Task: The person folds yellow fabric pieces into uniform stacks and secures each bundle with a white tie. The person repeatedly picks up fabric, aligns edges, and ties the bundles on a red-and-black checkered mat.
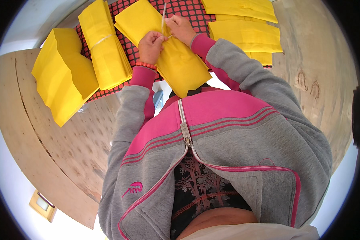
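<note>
Two hands tie a thin band around a yellow paper stack at the top middle of the frame.

The left hand [151, 46] pinches one end of the pale band [163, 18] and the right hand [181, 29] pinches the other, both with a closed grip, so the band stays tight. Both hands rest on the yellow stack [168, 52], which keeps the sheets flat and together. A tied stack [106, 44] lies just left of it, already held by its own band. A loose, fanned pile [62, 74] sits at the upper left. More flat stacks [246, 34] lie at the upper right. Everything sits on a red mat [188, 10] with holes, on a round, pale wooden table [56, 152]. A light floor shows past the table's edge at the lower left.
</note>
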`<action>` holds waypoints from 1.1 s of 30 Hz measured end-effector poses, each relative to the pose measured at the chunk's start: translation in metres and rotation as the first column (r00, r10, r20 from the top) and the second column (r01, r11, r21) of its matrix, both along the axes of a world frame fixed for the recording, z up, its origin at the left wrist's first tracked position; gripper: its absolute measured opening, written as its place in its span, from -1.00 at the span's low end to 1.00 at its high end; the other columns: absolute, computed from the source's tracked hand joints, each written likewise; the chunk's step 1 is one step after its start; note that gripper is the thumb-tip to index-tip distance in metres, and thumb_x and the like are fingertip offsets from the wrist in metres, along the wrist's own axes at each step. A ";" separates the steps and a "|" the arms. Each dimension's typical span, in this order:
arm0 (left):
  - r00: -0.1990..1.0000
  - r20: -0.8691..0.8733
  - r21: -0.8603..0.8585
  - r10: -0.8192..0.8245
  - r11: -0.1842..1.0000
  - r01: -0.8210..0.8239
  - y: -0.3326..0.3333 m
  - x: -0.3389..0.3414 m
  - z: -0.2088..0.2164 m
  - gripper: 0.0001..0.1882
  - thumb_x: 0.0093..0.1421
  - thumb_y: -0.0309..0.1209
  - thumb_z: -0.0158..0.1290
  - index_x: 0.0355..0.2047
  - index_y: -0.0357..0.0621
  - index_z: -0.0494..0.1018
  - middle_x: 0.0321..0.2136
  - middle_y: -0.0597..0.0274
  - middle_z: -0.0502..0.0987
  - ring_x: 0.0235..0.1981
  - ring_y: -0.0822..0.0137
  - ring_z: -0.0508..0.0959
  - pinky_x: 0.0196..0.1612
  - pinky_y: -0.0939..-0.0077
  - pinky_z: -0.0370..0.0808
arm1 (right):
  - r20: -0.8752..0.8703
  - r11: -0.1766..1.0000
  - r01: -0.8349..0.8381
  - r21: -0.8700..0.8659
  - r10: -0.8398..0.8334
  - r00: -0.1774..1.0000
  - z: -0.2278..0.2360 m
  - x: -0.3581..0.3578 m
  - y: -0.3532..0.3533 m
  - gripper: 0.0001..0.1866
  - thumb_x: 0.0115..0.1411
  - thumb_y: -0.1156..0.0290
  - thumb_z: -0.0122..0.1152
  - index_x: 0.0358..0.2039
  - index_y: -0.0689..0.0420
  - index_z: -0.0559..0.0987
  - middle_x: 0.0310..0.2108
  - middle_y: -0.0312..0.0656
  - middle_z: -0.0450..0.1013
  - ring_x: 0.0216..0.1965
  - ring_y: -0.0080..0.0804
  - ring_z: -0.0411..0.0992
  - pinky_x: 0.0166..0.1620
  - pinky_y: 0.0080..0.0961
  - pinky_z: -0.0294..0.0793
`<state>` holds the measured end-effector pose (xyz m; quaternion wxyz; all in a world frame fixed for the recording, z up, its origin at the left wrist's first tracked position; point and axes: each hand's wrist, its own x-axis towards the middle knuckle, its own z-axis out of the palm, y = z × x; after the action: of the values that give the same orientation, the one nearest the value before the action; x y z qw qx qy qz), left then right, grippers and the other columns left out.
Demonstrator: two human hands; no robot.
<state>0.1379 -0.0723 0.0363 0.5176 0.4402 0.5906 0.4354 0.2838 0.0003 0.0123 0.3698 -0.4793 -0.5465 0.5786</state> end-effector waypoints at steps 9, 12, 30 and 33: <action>0.942 -0.308 0.030 -0.135 0.988 0.152 0.010 -0.002 0.004 -0.89 0.19 -0.51 0.05 -0.32 -0.30 0.51 -0.46 0.26 0.60 -0.45 0.49 0.56 -0.35 0.67 0.49 | 0.137 0.916 -0.084 0.393 0.031 0.990 0.035 0.004 -0.020 -0.73 0.19 0.24 0.12 -0.47 0.20 0.46 -0.58 -0.15 0.47 -0.53 -0.28 0.45 -0.43 -0.37 0.39; 0.876 -0.456 0.068 -0.158 0.975 0.211 0.011 -0.003 0.007 -0.87 0.16 -0.51 0.07 -0.30 -0.29 0.54 -0.45 0.24 0.61 -0.42 0.47 0.59 -0.32 0.62 0.50 | 0.261 0.881 -0.148 0.449 0.030 0.965 0.044 -0.002 -0.014 -0.71 0.18 0.19 0.12 -0.48 0.18 0.47 -0.55 -0.13 0.47 -0.48 -0.17 0.46 -0.40 -0.29 0.39; 0.925 -0.378 0.154 -0.044 0.982 0.109 -0.002 -0.003 0.000 -0.83 0.17 -0.40 0.08 -0.41 -0.28 0.55 -0.55 0.29 0.56 -0.51 0.51 0.52 -0.40 0.62 0.44 | 0.401 0.889 -0.229 0.396 0.057 0.914 0.033 0.007 -0.012 -0.61 0.20 0.10 -0.05 -0.42 0.21 0.49 -0.41 0.03 0.49 -0.35 0.03 0.46 -0.29 -0.10 0.39; 0.923 -0.381 0.170 -0.053 0.977 0.126 -0.002 -0.004 -0.003 -0.82 0.17 -0.39 0.08 -0.45 -0.29 0.52 -0.57 0.27 0.53 -0.52 0.48 0.50 -0.40 0.59 0.42 | 0.513 0.825 -0.330 0.458 0.059 0.857 0.024 0.011 -0.026 -0.65 0.19 0.16 -0.08 -0.39 0.21 0.50 -0.40 0.03 0.50 -0.32 0.03 0.47 -0.26 -0.11 0.41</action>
<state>0.1342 -0.0744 0.0335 0.3700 0.5894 0.6131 0.3738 0.2949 -0.0260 0.0359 0.2781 -0.4253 -0.8058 0.3043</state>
